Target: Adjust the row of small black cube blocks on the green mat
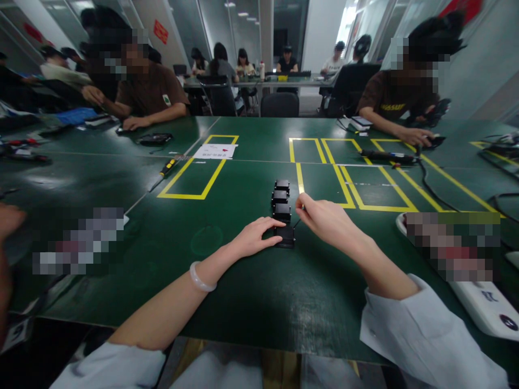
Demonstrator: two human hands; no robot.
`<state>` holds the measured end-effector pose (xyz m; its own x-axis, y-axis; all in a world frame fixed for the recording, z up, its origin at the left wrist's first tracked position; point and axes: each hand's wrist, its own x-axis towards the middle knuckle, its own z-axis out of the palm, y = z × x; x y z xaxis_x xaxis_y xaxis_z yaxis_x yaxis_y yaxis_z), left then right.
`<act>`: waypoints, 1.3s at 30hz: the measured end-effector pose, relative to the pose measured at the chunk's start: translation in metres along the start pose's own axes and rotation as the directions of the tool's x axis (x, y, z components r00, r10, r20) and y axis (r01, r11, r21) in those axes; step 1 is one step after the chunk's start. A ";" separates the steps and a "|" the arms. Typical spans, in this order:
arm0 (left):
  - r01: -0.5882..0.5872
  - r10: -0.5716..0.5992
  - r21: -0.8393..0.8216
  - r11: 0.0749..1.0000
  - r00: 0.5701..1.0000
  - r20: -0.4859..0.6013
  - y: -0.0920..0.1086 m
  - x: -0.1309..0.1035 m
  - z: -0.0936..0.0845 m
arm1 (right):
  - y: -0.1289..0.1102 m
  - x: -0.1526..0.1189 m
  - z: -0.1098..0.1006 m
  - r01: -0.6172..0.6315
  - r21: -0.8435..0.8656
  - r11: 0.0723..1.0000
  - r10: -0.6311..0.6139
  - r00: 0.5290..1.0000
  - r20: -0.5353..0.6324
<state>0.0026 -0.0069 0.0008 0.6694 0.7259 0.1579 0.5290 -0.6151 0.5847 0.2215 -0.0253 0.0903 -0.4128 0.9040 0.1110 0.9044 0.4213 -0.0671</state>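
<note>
Several small black blocks with little silvery studs at their sides stand in a row running away from me on the green table. My left hand [257, 236] rests on the nearest black block [287, 236], its thumb and fingers holding it against the tabletop. A pinch of my right hand [316, 213] holds a thin dark rod [297, 222], which slants down toward that block's right side. The rod's upper end is hidden in my fingers. Beyond my hands, the farther black blocks [281, 196] stand close behind one another.
Yellow tape rectangles [203, 192] mark the green table [243, 308]. A yellow-black screwdriver [167, 167] and a paper sheet [215, 151] lie ahead left. A white device [478, 308] lies at right. Two people sit across the table; a black tool [387, 156] with a cable lies near one.
</note>
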 end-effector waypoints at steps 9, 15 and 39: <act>-0.005 0.005 0.002 1.000 1.000 -0.003 -0.001 0.000 0.001 | -0.004 -0.001 -0.006 -0.025 -0.039 0.999 0.026 0.999 0.032; -0.003 0.003 -0.015 1.000 1.000 0.001 0.002 0.000 -0.001 | -0.001 -0.001 -0.003 0.049 0.022 0.999 -0.049 0.999 0.012; 0.006 -0.006 -0.019 1.000 1.000 -0.003 0.000 0.000 0.000 | -0.001 0.002 -0.003 0.008 0.001 1.000 -0.008 1.000 0.026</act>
<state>0.0024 -0.0068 0.0008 0.6649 0.7302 0.1570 0.5226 -0.6051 0.6006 0.2202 -0.0245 0.0937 -0.4227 0.9022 0.0858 0.9010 0.4286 -0.0675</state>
